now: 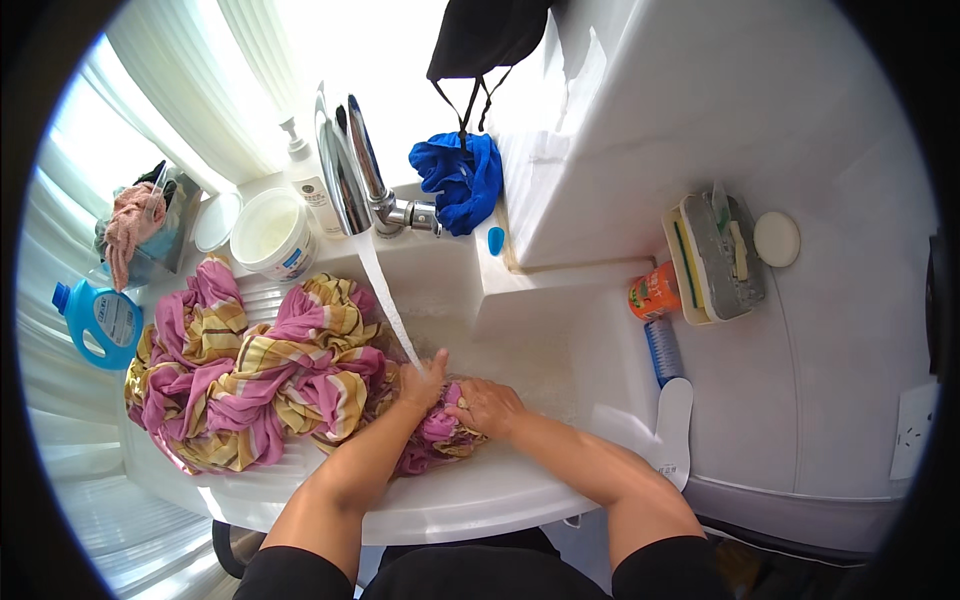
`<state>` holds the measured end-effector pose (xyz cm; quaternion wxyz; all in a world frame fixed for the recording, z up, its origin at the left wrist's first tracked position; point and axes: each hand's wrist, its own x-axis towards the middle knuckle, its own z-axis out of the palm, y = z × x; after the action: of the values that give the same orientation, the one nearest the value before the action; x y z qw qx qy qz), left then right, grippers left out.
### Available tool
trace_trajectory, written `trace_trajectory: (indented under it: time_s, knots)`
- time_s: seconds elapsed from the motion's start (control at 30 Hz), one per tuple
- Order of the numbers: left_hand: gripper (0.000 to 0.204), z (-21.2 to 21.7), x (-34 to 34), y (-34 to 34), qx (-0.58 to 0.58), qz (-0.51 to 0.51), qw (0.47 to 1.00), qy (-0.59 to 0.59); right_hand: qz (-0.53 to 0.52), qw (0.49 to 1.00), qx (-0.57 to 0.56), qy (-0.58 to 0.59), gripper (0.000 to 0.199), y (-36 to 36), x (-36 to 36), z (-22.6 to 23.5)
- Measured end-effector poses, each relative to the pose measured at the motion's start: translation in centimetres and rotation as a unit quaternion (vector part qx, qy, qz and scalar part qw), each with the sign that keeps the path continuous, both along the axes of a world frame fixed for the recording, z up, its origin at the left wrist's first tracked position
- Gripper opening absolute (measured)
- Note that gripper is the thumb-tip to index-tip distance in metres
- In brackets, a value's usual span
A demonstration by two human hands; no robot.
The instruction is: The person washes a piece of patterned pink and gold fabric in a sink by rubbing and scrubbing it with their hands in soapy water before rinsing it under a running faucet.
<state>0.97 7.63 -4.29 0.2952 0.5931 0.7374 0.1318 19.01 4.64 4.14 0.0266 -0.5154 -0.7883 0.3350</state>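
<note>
Wore a black shirt (470, 577), closest of all at the lower edge, and stretched two bare arms (590, 462) out over a white sink (612, 365). Clamped the right hand (487, 408) on a sodden bunch of pink-and-yellow cloth (270, 385), yes, right down in the basin! Laid the left hand (424, 380) on the same bunch, just beside the right, at the very foot of a stream of water (388, 298) from the chrome tap (345, 190). Could not tell the left grip, clenched or loose, for hidden fingertips. Had the rest of that cloth heaped and twisted over the sink's ribbed left side, a big pile! Past it, had a blue jug (104, 325) at far left, rags (135, 230) farther up, then a white tub (270, 235) beside a pump bottle (315, 190), near the tap. Had a crumpled blue cloth (470, 180) just right of the tap. Over on the right, had an orange can (653, 290), a blue brush (662, 350), a white insole (675, 425), plus a cluttered tray (690, 255) near a pale disc (777, 239).
</note>
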Motion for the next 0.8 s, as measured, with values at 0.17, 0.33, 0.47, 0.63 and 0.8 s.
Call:
trace_trajectory:
  time_s: [0.17, 0.33, 0.47, 0.63, 0.8]
  knots:
    - [0.054, 7.3, -3.2, 0.8, -0.101, 0.388, 0.765, -0.505, -0.392, 0.917, -0.071, 0.03, 0.048, -0.7, 10.1, 0.9]
    - [0.051, 4.4, 1.8, -3.8, 0.052, 0.026, 0.988, -0.14, -0.227, 0.971, -0.023, -0.068, 0.07, -2.9, 8.9, 3.1]
    - [0.058, 3.4, 7.8, -5.7, 0.116, -0.253, 0.954, 0.109, -0.031, 0.969, -0.024, -0.245, 0.082, -2.4, 5.7, 0.9]
    - [0.052, -3.1, 9.4, -3.1, 0.084, -0.24, 0.959, 0.128, 0.022, 0.971, -0.018, -0.238, 0.08, 0.8, 6.5, -4.4]
    - [0.045, 3.0, 7.9, -1.9, 0.08, -0.3, 0.939, 0.15, -0.034, 0.989, 0.092, -0.107, 0.064, 1.4, 8.9, -5.6]
